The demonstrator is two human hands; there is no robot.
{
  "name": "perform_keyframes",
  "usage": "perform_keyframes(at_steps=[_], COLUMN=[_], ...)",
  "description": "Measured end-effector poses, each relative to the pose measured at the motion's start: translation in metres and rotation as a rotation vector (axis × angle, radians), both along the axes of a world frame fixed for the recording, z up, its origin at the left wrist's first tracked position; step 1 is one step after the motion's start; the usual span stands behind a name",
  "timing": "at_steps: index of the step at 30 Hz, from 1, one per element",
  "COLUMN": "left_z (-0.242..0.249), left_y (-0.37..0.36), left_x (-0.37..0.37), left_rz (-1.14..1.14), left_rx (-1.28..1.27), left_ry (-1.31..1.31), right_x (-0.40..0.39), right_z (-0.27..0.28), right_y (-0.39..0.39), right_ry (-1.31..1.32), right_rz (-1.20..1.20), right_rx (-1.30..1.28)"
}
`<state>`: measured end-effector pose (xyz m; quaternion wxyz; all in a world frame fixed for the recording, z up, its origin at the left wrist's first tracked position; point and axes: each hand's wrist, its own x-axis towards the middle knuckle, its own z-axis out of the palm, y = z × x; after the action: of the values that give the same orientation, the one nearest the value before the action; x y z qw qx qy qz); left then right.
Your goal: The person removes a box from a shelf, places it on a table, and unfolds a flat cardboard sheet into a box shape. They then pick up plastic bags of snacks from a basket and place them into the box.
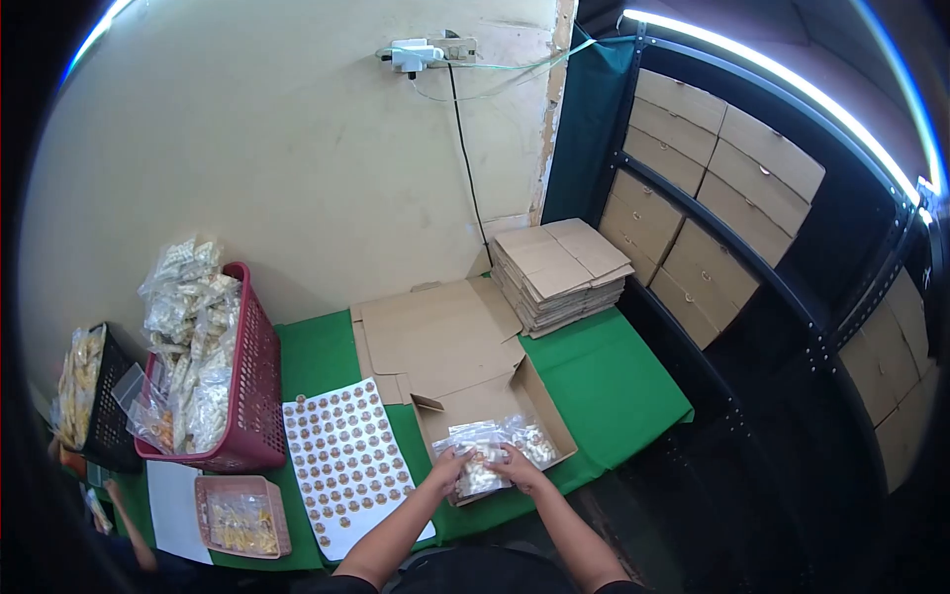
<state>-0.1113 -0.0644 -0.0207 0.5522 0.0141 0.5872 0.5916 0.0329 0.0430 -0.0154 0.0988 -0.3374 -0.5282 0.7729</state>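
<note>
An open cardboard box (pixel 556 421) lies on the green cloth, its large lid folded back toward the wall. Over its near end, my left hand (pixel 450 471) and my right hand (pixel 520 469) grip a clear plastic packet (pixel 482 479) of small whitish pieces from both sides. The fingers of both hands curl round its edges. Beside and behind it, more clear packets (pixel 535 443) with similar white contents lie in the box. To the left of my left arm is a white sheet (pixel 348 465) with rows of round brown stickers.
Left stand a tall maroon basket (pixel 259 386) heaped with packets, a black basket (pixel 117 426) and a small pink tray (pixel 284 520) of yellowish packets. Another person's arm (pixel 132 525) shows lower left. Flattened boxes (pixel 562 267) are stacked behind; a metal shelf (pixel 732 233) holds cartons at right.
</note>
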Motion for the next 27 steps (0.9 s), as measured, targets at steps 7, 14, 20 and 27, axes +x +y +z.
perform_keyframes(at_steps=[7, 14, 20, 27], left_z=[0.002, -0.007, -0.009, -0.031], left_y=[0.019, 0.066, 0.099, 0.112], left_x=[0.010, 0.010, 0.016, 0.021], left_rz=[-0.114, 0.199, 0.419, 0.491], left_rx=[0.068, 0.221, 0.053, -0.013], left_ry=[0.132, 0.367, 0.542, 0.330], right_x=[-0.006, -0.039, -0.053, -0.051], right_z=[-0.023, -0.013, -0.010, -0.030], right_y=[0.031, 0.069, 0.108, 0.148], right_ry=[0.109, 0.146, 0.172, 0.059], right_rz=[-0.245, -0.063, 0.052, 0.220], right_rx=[0.009, 0.210, 0.255, 0.214])
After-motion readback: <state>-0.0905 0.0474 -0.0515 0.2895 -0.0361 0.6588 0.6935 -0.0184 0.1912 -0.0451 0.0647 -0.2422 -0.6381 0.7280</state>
